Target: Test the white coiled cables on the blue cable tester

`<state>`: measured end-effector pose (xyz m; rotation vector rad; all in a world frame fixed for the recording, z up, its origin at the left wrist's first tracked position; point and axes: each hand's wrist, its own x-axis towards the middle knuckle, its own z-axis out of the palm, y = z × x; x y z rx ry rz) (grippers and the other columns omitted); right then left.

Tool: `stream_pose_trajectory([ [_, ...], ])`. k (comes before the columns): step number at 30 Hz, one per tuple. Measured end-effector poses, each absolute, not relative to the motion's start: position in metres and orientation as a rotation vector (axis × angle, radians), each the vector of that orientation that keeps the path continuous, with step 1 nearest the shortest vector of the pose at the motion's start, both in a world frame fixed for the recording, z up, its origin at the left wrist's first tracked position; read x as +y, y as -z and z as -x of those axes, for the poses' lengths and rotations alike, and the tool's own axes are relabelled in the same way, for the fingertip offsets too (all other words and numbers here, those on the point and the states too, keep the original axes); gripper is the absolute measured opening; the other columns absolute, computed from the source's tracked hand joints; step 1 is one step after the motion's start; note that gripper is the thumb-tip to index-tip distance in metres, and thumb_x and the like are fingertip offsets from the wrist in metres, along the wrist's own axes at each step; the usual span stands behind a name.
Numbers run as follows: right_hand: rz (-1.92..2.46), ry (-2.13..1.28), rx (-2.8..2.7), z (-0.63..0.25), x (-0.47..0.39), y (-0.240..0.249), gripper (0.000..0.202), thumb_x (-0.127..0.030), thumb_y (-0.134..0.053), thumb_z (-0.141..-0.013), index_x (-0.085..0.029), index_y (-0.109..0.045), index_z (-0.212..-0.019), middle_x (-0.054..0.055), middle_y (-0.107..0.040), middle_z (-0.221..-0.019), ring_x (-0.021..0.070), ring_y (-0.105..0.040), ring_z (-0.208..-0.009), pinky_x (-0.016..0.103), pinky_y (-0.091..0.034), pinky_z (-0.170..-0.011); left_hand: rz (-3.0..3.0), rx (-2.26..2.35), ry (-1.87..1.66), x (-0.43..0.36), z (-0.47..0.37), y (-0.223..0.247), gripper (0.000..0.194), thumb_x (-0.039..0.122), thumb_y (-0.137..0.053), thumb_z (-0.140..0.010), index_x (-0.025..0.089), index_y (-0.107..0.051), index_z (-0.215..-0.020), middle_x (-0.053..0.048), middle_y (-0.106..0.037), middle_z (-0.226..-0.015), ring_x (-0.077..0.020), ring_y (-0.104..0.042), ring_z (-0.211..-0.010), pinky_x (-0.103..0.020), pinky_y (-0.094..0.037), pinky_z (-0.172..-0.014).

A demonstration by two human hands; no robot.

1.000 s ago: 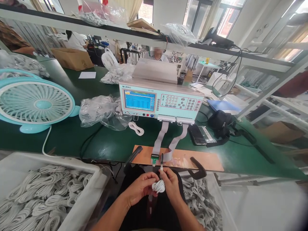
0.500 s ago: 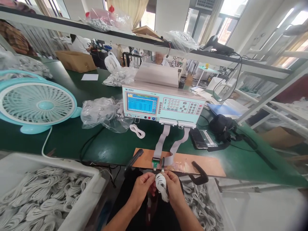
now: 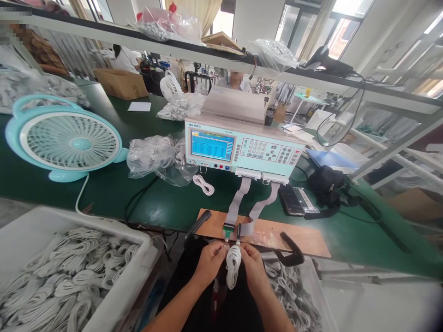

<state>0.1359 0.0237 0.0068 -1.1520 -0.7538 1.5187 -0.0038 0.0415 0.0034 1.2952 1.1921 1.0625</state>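
A coiled white cable (image 3: 233, 266) hangs between my hands at the table's front edge. My left hand (image 3: 212, 262) pinches one cable end just below a small green circuit board (image 3: 227, 232). On the coil's other side, my right hand (image 3: 253, 263) has its fingers closed on the other end, near a black-cased connector (image 3: 238, 233). Two grey ribbon cables (image 3: 236, 203) run from these connectors up to a tester (image 3: 211, 144) with a lit blue screen. An orange-brown board (image 3: 277, 235) lies under the connectors.
Bins of coiled cables stand at left (image 3: 138, 276) and lower right. A turquoise fan (image 3: 72, 143), bagged cables (image 3: 152, 157), one loose coil (image 3: 203, 185), a phone (image 3: 291, 201) and black clamps (image 3: 199, 227) are on the table. A person sits beyond the tester.
The view has shifted, so the table items appear farther right. The coil now hangs straighter between my hands, with its ends closer to the connectors.
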Motion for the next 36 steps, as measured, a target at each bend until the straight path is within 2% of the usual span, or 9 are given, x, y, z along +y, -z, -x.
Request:
stream_pose_trajectory([
  [7,1.119,-1.533,-0.768,-0.138,0.024,-0.004,0.020,-0.037,-0.070,-0.078,-0.017,-0.071,-0.081,0.001,-0.063,-0.067,0.0133,-0.048,-0.066,0.023,-0.038,-0.064,-1.075,1.279,-1.094,0.040,-0.005,-0.006,0.036,0.038,-0.057,-0.078,0.016,-0.053,-0.051,0.002,-0.049,-0.051,-0.0121,-0.044,-0.054,-0.023,-0.035,-0.054],
  [13,1.135,-1.527,-0.755,-0.137,0.023,-0.005,0.021,-0.038,-0.070,-0.077,-0.017,-0.072,-0.082,0.001,-0.064,-0.066,0.0147,-0.050,-0.064,0.025,-0.039,-0.063,-1.021,1.228,-1.158,0.033,-0.007,-0.001,0.032,0.041,-0.060,-0.079,0.014,-0.065,-0.061,-0.001,-0.058,-0.057,-0.0138,-0.049,-0.059,-0.024,-0.039,-0.057],
  [24,1.153,-1.502,-0.728,-0.135,0.021,-0.005,0.023,-0.039,-0.075,-0.071,-0.017,-0.067,-0.071,0.000,-0.063,-0.065,0.0147,-0.050,-0.064,0.023,-0.039,-0.060,-1.109,1.210,-1.256,0.034,-0.006,0.004,0.034,0.041,-0.057,-0.078,0.016,-0.062,-0.056,0.000,-0.058,-0.056,-0.0146,-0.052,-0.059,-0.025,-0.041,-0.060],
  [30,1.162,-1.504,-0.739,-0.136,0.022,-0.002,0.022,-0.039,-0.074,-0.071,-0.020,-0.070,-0.081,0.001,-0.066,-0.073,0.0159,-0.052,-0.065,0.025,-0.041,-0.061,-1.086,1.233,-1.328,0.032,-0.014,0.006,0.034,0.040,-0.054,-0.081,0.016,-0.060,-0.057,-0.001,-0.059,-0.062,-0.0150,-0.052,-0.062,-0.027,-0.042,-0.062],
  [36,1.174,-1.486,-0.750,-0.136,0.022,-0.001,0.024,-0.039,-0.076,-0.068,-0.019,-0.070,-0.079,0.002,-0.068,-0.072,0.0184,-0.056,-0.066,0.026,-0.043,-0.062,-1.030,1.226,-1.348,0.031,-0.016,0.003,0.032,0.040,-0.057,-0.078,0.017,-0.057,-0.055,0.000,-0.056,-0.058,-0.0149,-0.051,-0.060,-0.027,-0.042,-0.061],
])
